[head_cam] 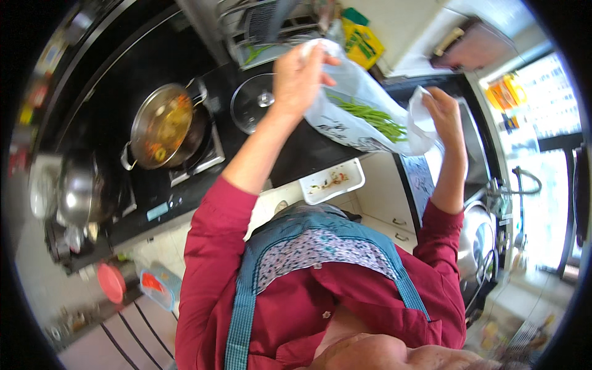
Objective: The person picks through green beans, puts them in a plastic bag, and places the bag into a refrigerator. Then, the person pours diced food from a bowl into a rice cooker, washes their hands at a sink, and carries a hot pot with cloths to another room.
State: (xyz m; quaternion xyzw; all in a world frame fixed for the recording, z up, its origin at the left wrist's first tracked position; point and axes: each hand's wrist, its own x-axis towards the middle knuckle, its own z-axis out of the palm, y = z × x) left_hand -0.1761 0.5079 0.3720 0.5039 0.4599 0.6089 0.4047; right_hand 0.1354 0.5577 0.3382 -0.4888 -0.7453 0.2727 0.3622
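Observation:
A thin white plastic bag with dark print is stretched between my two hands over the black counter. My left hand pinches its upper left edge, with the fingers partly hidden by the plastic. On the other side, my right hand grips the gathered right edge of the bag. Long, thin green vegetables, perhaps beans, lie in a bundle inside the bag and show through its opening. A glass pot lid with a knob rests on the counter just left of the bag, partly behind my left forearm.
A steel pot of soup stands on the stove at left, beside a domed steel vessel. A white tray with food scraps sits below the counter edge. Behind are a dish rack and a yellow bag. A faucet is at right.

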